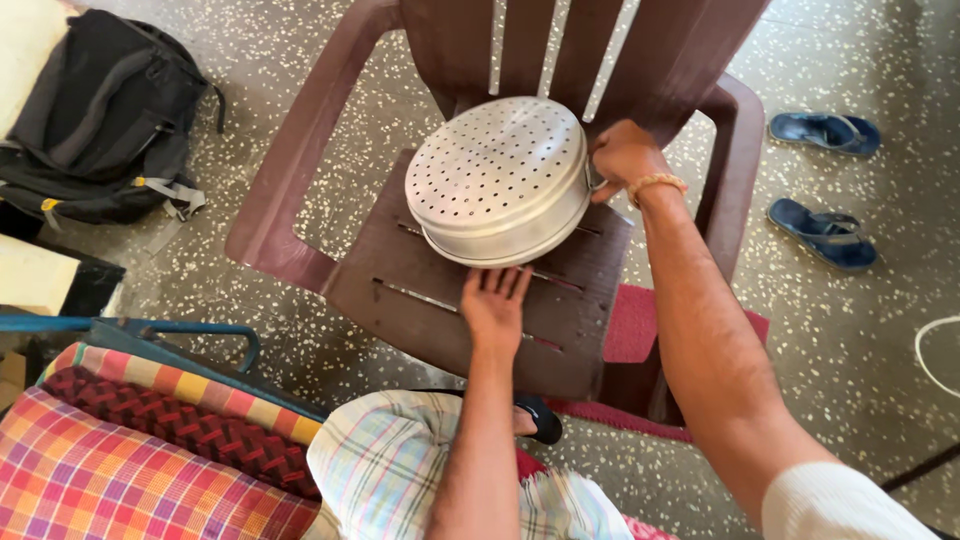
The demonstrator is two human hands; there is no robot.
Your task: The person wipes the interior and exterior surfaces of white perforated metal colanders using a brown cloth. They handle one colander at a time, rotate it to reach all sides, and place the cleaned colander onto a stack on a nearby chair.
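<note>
Perforated aluminium steamer pan (497, 180), turned bottom-up and tilted, resting on the seat of a brown plastic chair (430, 290) close to the slatted backrest. Right hand (625, 158) clenched on the small side handle at the pan's right edge, a beaded bracelet (655, 184) round the wrist. Left hand (493, 303) released, fingers spread flat on the seat, fingertips touching or just beneath the pan's lower rim; cannot tell which. Rows of small round holes across the pan's upturned base, plain smooth wall below.

Around the chair: speckled stone floor (860, 330); black backpack (100, 120) with grey straps at upper left; pair of blue sandals (825, 180) well apart at upper right; red mat (640, 330) under the chair's right side. At lower left, folded checked and striped cloths (140, 440) in red, orange and yellow. Pale checked garment (400, 465) at bottom centre, below the left forearm. No labels or packages legible anywhere.
</note>
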